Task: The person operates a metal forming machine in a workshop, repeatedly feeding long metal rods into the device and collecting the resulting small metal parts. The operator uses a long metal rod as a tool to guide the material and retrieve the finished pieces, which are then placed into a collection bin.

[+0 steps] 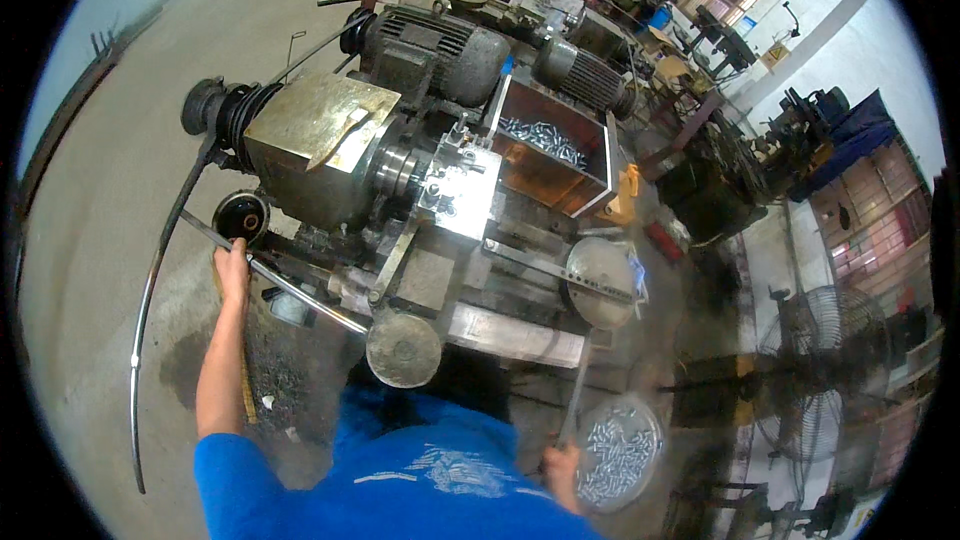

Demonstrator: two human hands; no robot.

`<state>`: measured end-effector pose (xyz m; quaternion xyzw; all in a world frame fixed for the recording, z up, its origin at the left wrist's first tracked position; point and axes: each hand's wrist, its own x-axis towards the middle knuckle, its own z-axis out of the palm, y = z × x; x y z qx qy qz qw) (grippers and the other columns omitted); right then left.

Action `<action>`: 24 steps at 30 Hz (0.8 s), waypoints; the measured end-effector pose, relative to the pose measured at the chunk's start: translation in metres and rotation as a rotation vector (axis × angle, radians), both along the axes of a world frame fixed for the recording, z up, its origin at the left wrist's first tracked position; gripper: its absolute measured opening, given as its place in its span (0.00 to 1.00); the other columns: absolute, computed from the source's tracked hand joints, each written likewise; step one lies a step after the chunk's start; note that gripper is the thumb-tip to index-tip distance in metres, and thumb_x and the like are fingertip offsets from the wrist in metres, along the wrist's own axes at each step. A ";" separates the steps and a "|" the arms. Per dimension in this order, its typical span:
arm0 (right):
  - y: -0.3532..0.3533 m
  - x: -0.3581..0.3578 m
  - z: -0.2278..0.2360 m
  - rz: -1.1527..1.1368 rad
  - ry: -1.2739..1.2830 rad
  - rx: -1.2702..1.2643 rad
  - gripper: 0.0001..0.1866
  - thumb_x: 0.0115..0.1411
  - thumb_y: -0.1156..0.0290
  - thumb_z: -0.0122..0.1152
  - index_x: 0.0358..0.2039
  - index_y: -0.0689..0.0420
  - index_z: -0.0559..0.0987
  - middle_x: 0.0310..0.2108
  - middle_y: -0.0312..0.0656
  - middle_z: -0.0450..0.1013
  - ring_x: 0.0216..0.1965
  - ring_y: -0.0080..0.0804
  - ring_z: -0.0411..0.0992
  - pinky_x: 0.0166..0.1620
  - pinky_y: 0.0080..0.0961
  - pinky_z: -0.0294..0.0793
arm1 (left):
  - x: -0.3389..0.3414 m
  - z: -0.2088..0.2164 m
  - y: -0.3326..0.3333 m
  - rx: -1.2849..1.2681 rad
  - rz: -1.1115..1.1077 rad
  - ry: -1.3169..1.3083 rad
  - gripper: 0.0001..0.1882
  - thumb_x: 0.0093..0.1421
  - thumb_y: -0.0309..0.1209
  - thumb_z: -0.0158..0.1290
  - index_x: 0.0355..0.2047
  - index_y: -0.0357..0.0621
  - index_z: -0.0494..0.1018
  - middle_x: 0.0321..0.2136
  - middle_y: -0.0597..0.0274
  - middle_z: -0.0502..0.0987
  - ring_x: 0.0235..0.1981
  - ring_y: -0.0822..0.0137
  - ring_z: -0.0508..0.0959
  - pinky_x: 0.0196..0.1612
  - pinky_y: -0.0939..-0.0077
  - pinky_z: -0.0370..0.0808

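Observation:
My left hand is closed round a long metal lever that slants along the front left of a lathe-like machine. At the lower right, my right hand is wrapped round a flat metal bar hanging down from the machine's front. A round pan of small shiny metal pieces stands just right of that hand. Between my arms is a round grey disc. The spindle faces a bright metal block at the machine's middle.
Behind the block, a brown box holds many metal pieces. A large motor and a belt-driven housing fill the back left. A curved rod hangs at far left. A round plate and a fan are to the right.

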<state>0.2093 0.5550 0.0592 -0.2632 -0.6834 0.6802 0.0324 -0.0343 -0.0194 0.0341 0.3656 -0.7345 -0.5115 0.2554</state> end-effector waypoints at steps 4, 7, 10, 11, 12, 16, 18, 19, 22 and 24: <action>0.025 0.009 -0.044 0.075 0.060 0.299 0.12 0.40 0.76 0.54 0.29 0.64 0.71 0.15 0.31 0.62 0.15 0.17 0.57 0.19 0.16 0.55 | 0.001 0.007 0.006 0.127 -0.030 0.089 0.12 0.50 0.34 0.47 0.24 0.35 0.69 0.19 0.60 0.69 0.22 0.67 0.68 0.28 0.72 0.65; 0.063 0.004 -0.026 -0.030 -0.081 0.243 0.10 0.38 0.72 0.56 0.22 0.62 0.70 0.14 0.32 0.61 0.16 0.21 0.58 0.18 0.21 0.57 | 0.008 0.018 0.002 0.056 -0.036 -0.020 0.11 0.51 0.35 0.47 0.23 0.37 0.66 0.18 0.63 0.66 0.19 0.70 0.64 0.25 0.75 0.64; 0.144 -0.001 -0.015 0.094 -0.284 1.034 0.14 0.35 0.68 0.58 0.22 0.65 0.71 0.12 0.49 0.64 0.16 0.41 0.65 0.21 0.34 0.63 | 0.008 -0.007 -0.013 0.073 -0.060 -0.007 0.11 0.51 0.34 0.47 0.23 0.36 0.67 0.17 0.64 0.67 0.19 0.71 0.65 0.25 0.74 0.64; 0.187 -0.003 -0.020 0.127 -0.449 1.223 0.16 0.36 0.66 0.59 0.26 0.63 0.73 0.17 0.54 0.69 0.21 0.52 0.68 0.25 0.40 0.67 | 0.006 0.001 0.001 0.049 -0.088 0.067 0.11 0.51 0.33 0.47 0.23 0.35 0.67 0.17 0.64 0.67 0.19 0.71 0.65 0.24 0.73 0.63; 0.191 -0.027 0.015 0.078 -0.538 1.176 0.18 0.36 0.64 0.59 0.29 0.61 0.73 0.21 0.53 0.70 0.26 0.56 0.69 0.30 0.43 0.68 | 0.006 0.007 0.011 0.021 -0.107 0.141 0.11 0.50 0.33 0.48 0.22 0.34 0.68 0.16 0.64 0.67 0.19 0.71 0.65 0.23 0.73 0.63; 0.290 -0.110 -0.001 -0.155 -0.562 1.597 0.20 0.38 0.64 0.57 0.35 0.54 0.75 0.33 0.48 0.71 0.34 0.46 0.70 0.38 0.41 0.67 | 0.008 0.036 0.048 0.081 -0.125 0.050 0.12 0.51 0.34 0.46 0.22 0.35 0.67 0.16 0.63 0.67 0.15 0.71 0.67 0.19 0.76 0.65; 0.304 -0.148 -0.015 -0.266 -0.441 1.713 0.32 0.37 0.66 0.56 0.48 0.56 0.67 0.42 0.46 0.68 0.40 0.44 0.67 0.45 0.36 0.63 | 0.011 0.009 0.028 0.140 -0.151 0.059 0.16 0.54 0.38 0.47 0.22 0.35 0.67 0.16 0.62 0.68 0.15 0.69 0.69 0.19 0.77 0.67; 0.303 -0.156 -0.027 -0.288 -0.408 1.738 0.33 0.36 0.67 0.56 0.48 0.58 0.66 0.43 0.47 0.68 0.43 0.43 0.66 0.48 0.35 0.61 | 0.012 0.018 0.030 0.199 -0.202 0.032 0.18 0.54 0.41 0.48 0.24 0.36 0.67 0.18 0.61 0.69 0.16 0.69 0.70 0.19 0.77 0.68; 0.237 -0.172 -0.019 -0.187 -0.247 1.715 0.37 0.34 0.67 0.57 0.50 0.64 0.63 0.49 0.51 0.63 0.51 0.44 0.60 0.57 0.35 0.53 | 0.034 0.025 0.009 0.382 -0.271 0.023 0.25 0.52 0.52 0.50 0.31 0.38 0.69 0.22 0.59 0.72 0.20 0.68 0.73 0.23 0.76 0.71; 0.186 -0.152 -0.012 -0.178 0.068 1.586 0.43 0.32 0.69 0.58 0.54 0.64 0.59 0.55 0.53 0.56 0.58 0.47 0.51 0.60 0.35 0.48 | 0.040 0.000 -0.004 0.417 -0.080 0.123 0.22 0.55 0.47 0.48 0.29 0.36 0.68 0.17 0.62 0.69 0.18 0.69 0.71 0.22 0.78 0.68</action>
